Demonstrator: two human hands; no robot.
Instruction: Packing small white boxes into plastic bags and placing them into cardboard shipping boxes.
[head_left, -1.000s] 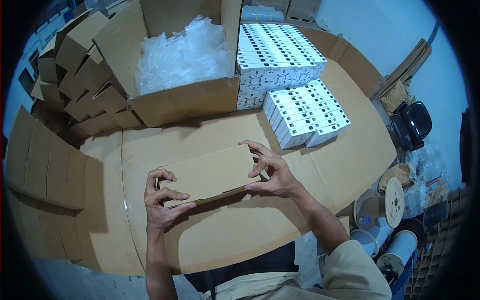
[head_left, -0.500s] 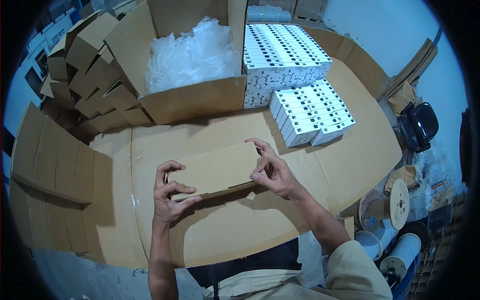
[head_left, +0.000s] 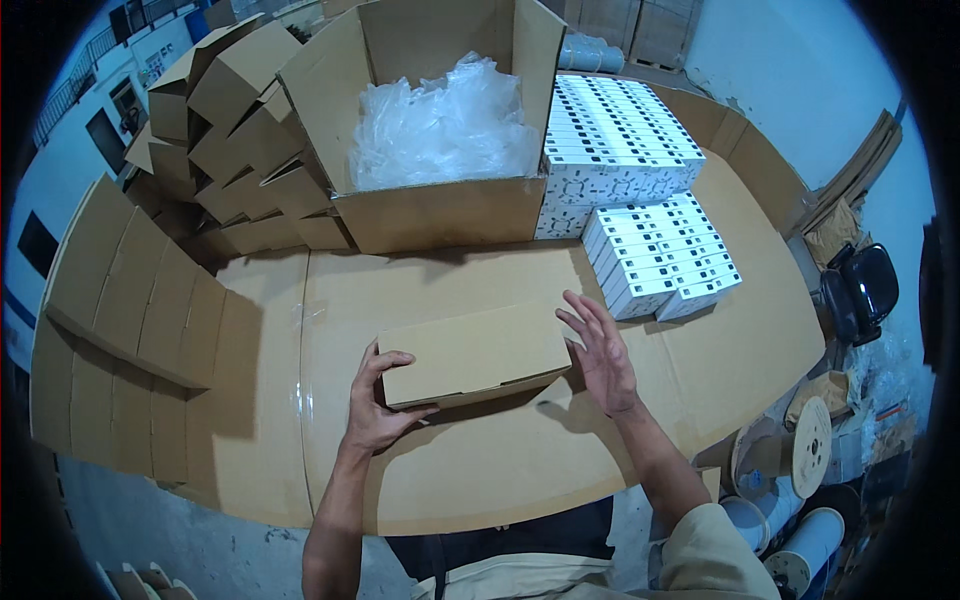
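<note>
"Brown cardboard comes first: we have a long, low box [head_left: 475, 350], its plain top facing up, over the middle of the work surface [head_left: 480, 480], toward our side."

"Is it resting there?"

"We cannot tell whether its underside touches the surface; a dark shadow runs below its near edge."

"How are our hands placed?"

"Our left hand [head_left: 378, 400] is clamped on the box's left end, fingers around the far corner and thumb along the near lower edge. Our right hand [head_left: 605, 365] is open just beside the right end, its fingers apart and pointing up and away from us. We cannot tell whether its thumb touches the cardboard."

"And farther out?"

"Beyond the box we find a large open carton [head_left: 440, 215] with crumpled clear plastic [head_left: 445, 125] inside. Against its right side stands a tall stack of white boxes [head_left: 625, 140] with dark printed marks; a lower stack [head_left: 665, 255] sits in front of it, nearer us."

"To our left?"

"Brown boxes in two tiers [head_left: 150, 330] line the edge, and behind them rises a jumbled pile of brown cartons [head_left: 230, 150]."

"To our right?"

"Past the table edge we have a large spool [head_left: 810, 447] and, farther back, a black seat [head_left: 865, 285]."
</note>
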